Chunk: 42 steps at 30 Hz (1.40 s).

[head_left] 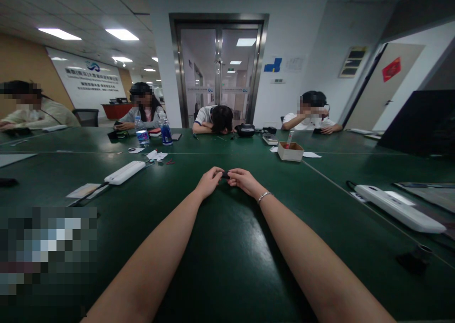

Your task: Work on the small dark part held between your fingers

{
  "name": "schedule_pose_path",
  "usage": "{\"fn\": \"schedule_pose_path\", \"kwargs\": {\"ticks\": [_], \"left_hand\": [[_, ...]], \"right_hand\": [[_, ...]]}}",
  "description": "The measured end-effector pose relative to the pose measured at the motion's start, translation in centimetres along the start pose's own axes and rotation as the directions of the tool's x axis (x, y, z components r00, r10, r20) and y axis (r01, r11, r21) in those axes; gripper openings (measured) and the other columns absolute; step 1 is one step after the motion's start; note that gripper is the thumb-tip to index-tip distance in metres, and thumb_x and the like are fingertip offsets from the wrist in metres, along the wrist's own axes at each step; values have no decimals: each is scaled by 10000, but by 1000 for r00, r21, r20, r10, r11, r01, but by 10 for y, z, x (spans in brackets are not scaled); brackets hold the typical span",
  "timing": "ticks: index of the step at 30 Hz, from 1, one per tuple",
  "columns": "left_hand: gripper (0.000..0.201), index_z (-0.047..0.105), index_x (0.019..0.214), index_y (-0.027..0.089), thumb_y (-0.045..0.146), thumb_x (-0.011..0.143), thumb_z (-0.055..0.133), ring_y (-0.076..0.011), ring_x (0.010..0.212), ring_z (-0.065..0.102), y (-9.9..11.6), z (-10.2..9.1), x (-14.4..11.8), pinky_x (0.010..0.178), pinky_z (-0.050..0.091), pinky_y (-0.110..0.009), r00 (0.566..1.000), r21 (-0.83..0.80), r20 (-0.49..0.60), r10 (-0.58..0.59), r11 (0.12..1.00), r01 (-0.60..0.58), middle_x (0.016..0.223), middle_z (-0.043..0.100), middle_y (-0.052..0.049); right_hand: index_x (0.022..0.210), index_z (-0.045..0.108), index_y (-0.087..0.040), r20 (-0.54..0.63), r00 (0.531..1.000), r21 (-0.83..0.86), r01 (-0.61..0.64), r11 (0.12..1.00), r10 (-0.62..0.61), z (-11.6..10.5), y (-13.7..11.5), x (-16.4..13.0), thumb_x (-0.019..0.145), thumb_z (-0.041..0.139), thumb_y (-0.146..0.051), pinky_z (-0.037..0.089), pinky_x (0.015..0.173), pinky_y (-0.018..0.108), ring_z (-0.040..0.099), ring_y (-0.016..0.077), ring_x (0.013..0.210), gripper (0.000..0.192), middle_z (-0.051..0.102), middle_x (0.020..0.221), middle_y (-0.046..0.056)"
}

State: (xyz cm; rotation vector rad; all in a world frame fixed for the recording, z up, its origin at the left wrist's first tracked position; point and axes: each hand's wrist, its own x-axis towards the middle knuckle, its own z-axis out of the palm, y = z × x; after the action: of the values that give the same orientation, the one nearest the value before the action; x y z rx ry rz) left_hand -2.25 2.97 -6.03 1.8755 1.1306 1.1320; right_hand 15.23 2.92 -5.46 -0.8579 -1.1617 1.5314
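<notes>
Both my arms stretch out over the green table (227,247). Between my fingertips is a small dark object (225,175), too small to identify. My left hand (209,181) pinches its left end with thumb and fingers. From the other side my right hand (245,180) grips its right end, the fingers curled together. A silver bracelet (264,197) circles my right wrist. The hands rest close to each other, low over the tabletop, and the fingers hide most of the object.
White power strips lie left (125,172) and right (400,209). A small box (290,151), a blue-labelled bottle (166,132) and paper scraps (157,155) sit farther back. Several people are seated along the far side. A dark round object (414,259) stands near right.
</notes>
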Motion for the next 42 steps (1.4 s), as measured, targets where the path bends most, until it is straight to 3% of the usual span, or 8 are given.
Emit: {"fn": "schedule_pose_path", "kwargs": {"ticks": [13,19,25,30,37,42], "left_hand": [[243,582,1012,189,307,829,474,-94,596,532,-2,0,1,594,445,-244,999,-24,-36,4,1000,-4,890,593,-27],[266,570,1016,194,356,860,427,-104,578,522,-5,0,1,581,430,-239,1000,-9,-23,13,1000,-13,738,576,-2],[240,576,1012,199,299,842,441,-92,577,513,-3,0,2,583,428,-228,999,-16,-30,-25,1000,25,765,568,4],[298,580,995,200,382,876,376,-102,569,501,0,-1,0,554,408,-225,999,-4,-28,-30,1000,30,698,545,6],[246,580,1004,202,264,826,421,-104,586,516,-2,-2,1,569,420,-225,998,-4,-48,-42,999,42,734,564,3],[307,580,983,194,388,879,367,-110,557,513,-1,-2,-1,553,411,-227,999,20,-42,-14,1000,15,632,544,14]], "right_hand": [[841,580,-104,-12,1000,-15,-8,1000,8,1,0,-1,770,678,-77,513,503,181,609,109,538,124,626,637,49],[836,577,-106,-10,1000,-4,-3,1000,3,1,0,0,768,672,-66,515,504,180,612,109,543,123,625,650,49],[828,584,-107,3,1000,3,1,1000,-1,0,0,0,733,728,-110,512,495,190,607,111,550,172,618,662,47],[827,583,-113,-4,1000,-5,2,1000,-2,0,1,1,734,729,-114,516,484,200,606,116,547,174,614,656,40],[828,587,-110,-13,1000,-5,-2,1000,2,-1,1,2,740,727,-113,517,486,200,610,118,548,165,617,666,49],[830,586,-109,-8,1000,-2,1,1000,-1,-1,1,1,738,726,-107,517,488,197,610,117,549,168,618,657,47]]}}
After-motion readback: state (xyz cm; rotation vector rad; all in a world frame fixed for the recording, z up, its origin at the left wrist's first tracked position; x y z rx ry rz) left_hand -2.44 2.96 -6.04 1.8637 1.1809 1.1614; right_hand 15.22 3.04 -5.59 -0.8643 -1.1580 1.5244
